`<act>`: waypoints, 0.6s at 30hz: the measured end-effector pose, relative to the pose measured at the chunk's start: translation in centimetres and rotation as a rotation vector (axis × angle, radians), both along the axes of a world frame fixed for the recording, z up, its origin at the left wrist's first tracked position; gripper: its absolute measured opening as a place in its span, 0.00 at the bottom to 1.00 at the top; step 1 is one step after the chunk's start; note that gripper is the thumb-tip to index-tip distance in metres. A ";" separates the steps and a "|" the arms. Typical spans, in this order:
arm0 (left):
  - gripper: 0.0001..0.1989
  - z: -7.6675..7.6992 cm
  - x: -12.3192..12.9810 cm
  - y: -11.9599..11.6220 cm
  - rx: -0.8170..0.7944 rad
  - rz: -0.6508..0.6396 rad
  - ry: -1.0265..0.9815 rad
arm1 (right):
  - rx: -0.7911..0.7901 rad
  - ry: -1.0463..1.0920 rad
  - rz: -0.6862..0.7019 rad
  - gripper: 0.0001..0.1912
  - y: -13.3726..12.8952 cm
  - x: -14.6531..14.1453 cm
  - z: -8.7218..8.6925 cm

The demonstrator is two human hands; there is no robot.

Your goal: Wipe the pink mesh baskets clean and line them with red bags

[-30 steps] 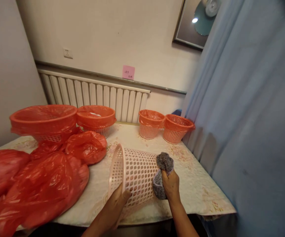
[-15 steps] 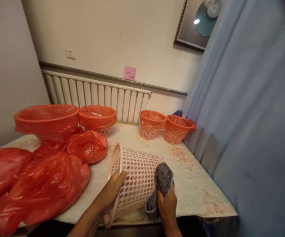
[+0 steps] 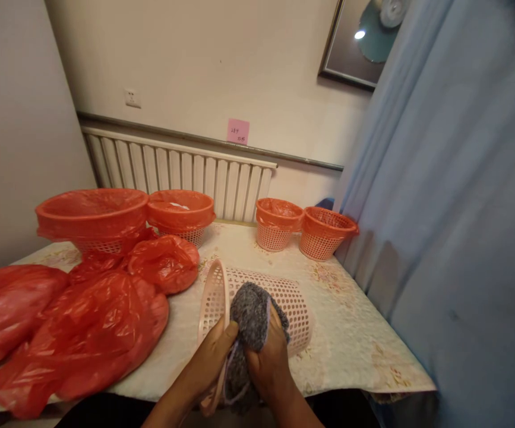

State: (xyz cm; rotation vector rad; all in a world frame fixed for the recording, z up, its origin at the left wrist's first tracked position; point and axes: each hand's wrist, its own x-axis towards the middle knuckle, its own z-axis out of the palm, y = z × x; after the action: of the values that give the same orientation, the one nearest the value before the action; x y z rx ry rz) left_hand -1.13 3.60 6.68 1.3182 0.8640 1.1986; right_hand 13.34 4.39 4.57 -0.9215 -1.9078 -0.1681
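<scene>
A pale pink perforated basket [image 3: 290, 297] lies on its side near the table's front edge, its open rim facing left. My left hand [image 3: 210, 356] grips that rim, thumb on the outside. In my right hand [image 3: 270, 356] is a dark grey cloth [image 3: 250, 315] with a light purple edge, pressed on the basket's side close to the rim. The cloth hides part of the basket's holes, and its loose end hangs down beside my left hand.
Red plastic bags [image 3: 92, 333] lie on the table's left. Behind them stand two bag-lined baskets [image 3: 94, 208]. Two smaller lined baskets [image 3: 275, 229] stand at the back right. A blue curtain [image 3: 453, 208] borders the table's right side.
My right hand has moved left with the cloth, from the basket's base end to near the rim. My left hand still holds the rim.
</scene>
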 end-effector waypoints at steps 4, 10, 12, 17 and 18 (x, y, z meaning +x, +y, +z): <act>0.27 0.0 0.1 -0.3 -0.084 -0.072 -0.027 | -0.194 0.172 -0.169 0.22 2.5 2.6 0.5; 0.28 -0.6 0.0 -0.7 -0.102 -0.063 -0.006 | -0.393 0.323 -0.432 0.16 4.3 8.2 -1.7; 0.29 -0.8 0.0 -0.6 -0.081 -0.053 0.018 | -0.418 0.358 -0.507 0.18 3.9 9.4 -3.4; 0.30 -0.9 -0.2 -0.6 -0.067 -0.060 0.035 | -0.369 0.461 -0.625 0.21 1.9 9.1 -7.6; 0.30 -0.8 -0.3 -0.6 -0.072 -0.064 0.035 | -0.326 0.459 -0.618 0.21 1.4 8.6 -8.1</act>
State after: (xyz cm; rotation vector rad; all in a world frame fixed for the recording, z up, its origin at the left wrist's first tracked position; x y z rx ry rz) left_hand -1.41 3.00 5.89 1.3026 0.8762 1.0880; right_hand 21.89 5.78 -3.55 -1.6030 -1.2028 -0.0010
